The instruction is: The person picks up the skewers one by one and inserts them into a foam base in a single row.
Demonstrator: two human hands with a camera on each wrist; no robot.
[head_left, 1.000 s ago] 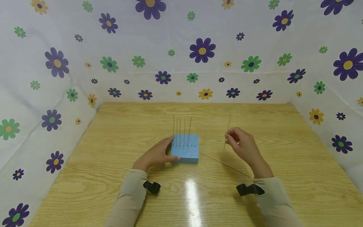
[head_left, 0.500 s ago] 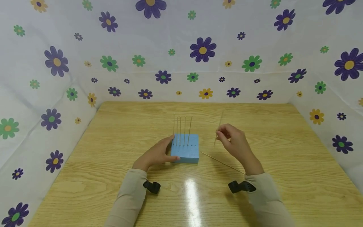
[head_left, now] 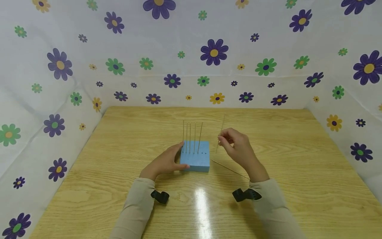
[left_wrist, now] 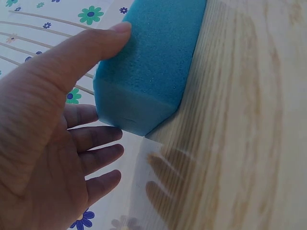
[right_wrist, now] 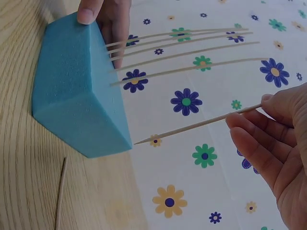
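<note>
A blue foam block sits on the table, with several thin wooden skewers standing in a row in its top. The rightmost of them leans slightly to the right, and small dark holes continue the row. My left hand holds the block at its left end, thumb on the front face; in the left wrist view its lower fingers are spread. My right hand pinches another skewer between thumb and fingertips, right of the block. Its sharp point faces down, close to the block's corner in the right wrist view.
One loose skewer lies slantwise on the wooden table, between the block and my right forearm. White cloth with printed flowers walls the table at the back and both sides. Black straps are round both sleeves.
My right hand has moved left with the pinched skewer, from well right of the block to close beside it. The left hand and the block have stayed in place.
</note>
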